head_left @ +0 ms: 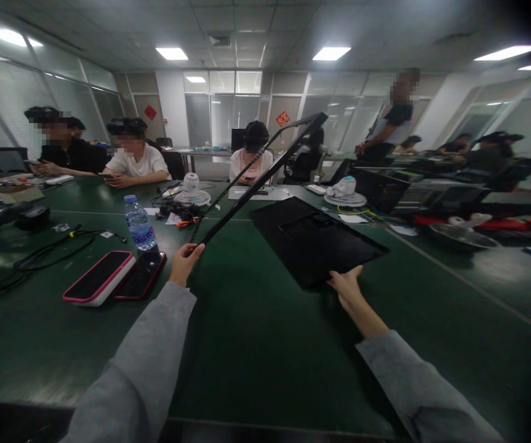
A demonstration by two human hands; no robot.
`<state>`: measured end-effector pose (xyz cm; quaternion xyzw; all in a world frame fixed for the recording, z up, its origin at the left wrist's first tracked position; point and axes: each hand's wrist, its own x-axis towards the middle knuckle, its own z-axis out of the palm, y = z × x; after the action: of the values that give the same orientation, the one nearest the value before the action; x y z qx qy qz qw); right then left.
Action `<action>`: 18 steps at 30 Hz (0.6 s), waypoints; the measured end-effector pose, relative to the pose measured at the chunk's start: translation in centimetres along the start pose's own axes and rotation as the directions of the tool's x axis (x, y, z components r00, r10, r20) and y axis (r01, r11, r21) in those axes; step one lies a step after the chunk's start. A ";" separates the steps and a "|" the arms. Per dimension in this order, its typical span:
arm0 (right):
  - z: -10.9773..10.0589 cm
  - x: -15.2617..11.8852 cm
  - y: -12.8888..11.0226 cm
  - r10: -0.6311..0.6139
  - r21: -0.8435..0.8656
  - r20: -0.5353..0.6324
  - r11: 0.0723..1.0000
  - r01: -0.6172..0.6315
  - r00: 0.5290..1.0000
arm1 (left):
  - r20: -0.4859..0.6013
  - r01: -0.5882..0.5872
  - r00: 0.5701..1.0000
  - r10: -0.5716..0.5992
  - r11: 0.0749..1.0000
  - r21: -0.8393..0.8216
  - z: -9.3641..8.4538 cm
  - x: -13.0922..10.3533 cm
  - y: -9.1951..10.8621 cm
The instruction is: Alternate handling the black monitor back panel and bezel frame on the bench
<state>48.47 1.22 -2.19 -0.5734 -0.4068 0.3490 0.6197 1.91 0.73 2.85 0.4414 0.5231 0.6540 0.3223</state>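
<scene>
My left hand (183,263) is closed on the lower corner of a thin black rectangular frame (265,177), like a screen bezel. The frame is raised and tilted, its far end high above the table. On the right, my right hand (346,288) grips the near edge of a flat black panel (311,249) that looks like a monitor back cover, with a recessed area in its middle. The panel is held low over the green table (256,344); whether its far side touches the tabletop I cannot tell. Frame and panel are apart.
Left of my left hand are a water bottle (140,224), two red-edged phone-like devices (101,277) and black cables (39,255). Small white fans (192,192) stand farther back. A metal bowl (466,237) is at right. Several people sit around; one person (387,126) stands.
</scene>
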 end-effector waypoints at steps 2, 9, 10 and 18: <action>0.9 -0.8 -0.4 0.067 0.001 0.057 0.998 -0.067 0.996 | 0.003 -0.017 1.000 0.017 1.000 -0.003 -0.1 0.3 -0.2; 1.0 -0.6 -2.7 0.228 -0.054 0.433 0.972 -0.227 0.872 | 0.025 -0.099 0.995 0.098 0.993 0.069 -0.4 0.6 -0.1; 0.6 -0.1 -3.1 0.246 -0.079 0.474 0.968 -0.237 0.846 | 0.026 -0.119 0.993 0.117 0.988 0.096 -0.5 0.5 0.0; -1.9 4.6 -2.0 -0.125 -0.367 -0.029 0.924 0.106 0.992 | 0.118 -0.238 0.971 0.210 0.907 0.348 -0.8 -0.2 1.0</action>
<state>52.07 4.37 0.22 -0.6622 -0.4815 0.2153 0.5322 1.30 -0.05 3.75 0.5750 0.5668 0.5623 0.1790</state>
